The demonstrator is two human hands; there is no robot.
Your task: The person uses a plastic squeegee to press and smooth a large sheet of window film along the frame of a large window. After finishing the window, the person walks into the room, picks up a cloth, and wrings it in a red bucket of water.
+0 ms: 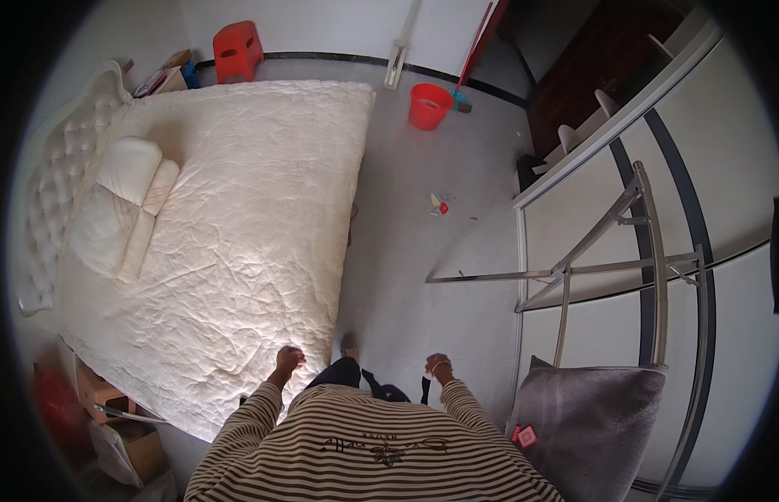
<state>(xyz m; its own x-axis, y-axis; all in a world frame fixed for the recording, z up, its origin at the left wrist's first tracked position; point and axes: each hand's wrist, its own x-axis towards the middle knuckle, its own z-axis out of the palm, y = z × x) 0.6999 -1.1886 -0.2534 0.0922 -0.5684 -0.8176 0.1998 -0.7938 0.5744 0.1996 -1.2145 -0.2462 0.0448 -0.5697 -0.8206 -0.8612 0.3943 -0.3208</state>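
My left hand (290,361) is over the near right edge of the bed, fingers curled in, and nothing shows in it. A cream quilt (239,217) covers the bed under it, wrinkled on the near side. Out over the grey floor, my right hand (440,366) is closed, with a band round its wrist. Just below that hand is a narrow black and white thing (425,386); whether the fingers hold it I cannot tell. Two pale pillows (126,171) lean together by the tufted headboard (51,201).
On the right, a metal frame (574,269) stands before the sliding wardrobe doors (590,201), a grey cloth (586,414) below it. A red bucket (430,107) and red stool (237,52) are at the far side. Small litter (438,204) lies on the floor. Boxes (138,452) sit near left.
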